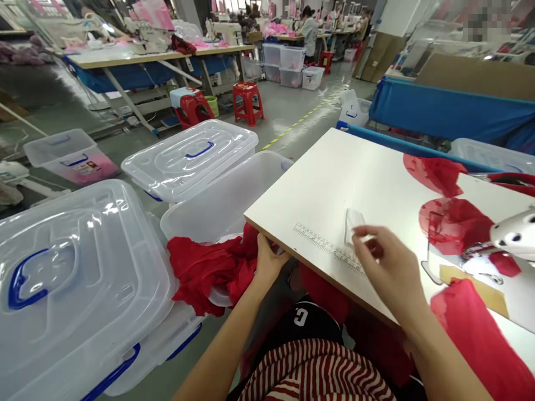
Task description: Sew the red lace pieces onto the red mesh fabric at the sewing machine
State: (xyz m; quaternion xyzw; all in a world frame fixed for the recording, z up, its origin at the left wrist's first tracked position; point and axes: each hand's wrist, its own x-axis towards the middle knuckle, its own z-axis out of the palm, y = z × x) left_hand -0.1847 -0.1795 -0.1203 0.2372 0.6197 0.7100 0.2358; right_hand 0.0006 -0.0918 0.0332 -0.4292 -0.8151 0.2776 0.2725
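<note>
From the head camera, the white table (334,184) runs at a slant, its near edge cutting from the lower middle towards the right; a printed ruler (326,248) lies just inside that edge. Left of the corner stands an open clear bin (221,200) with red cloth (204,270) spilling over its rim; two lidded bins (188,159) (71,278) crowd beside it, so the floor there is tight, while the table's far half lies bare. Red fabric pieces (453,223) sit on the right near a white sewing machine (514,234).

The left hand (267,262) reaches forward below the table's corner, fingers curled around the edge, touching the red cloth beside it; whether it grips the cloth or the board I cannot tell. The right hand (384,267) rests over the table just past the ruler, wrist bent inward; thumb and forefinger are pinched on a small white label (353,223), which stands on the tabletop, the other fingers loosely curled.
</note>
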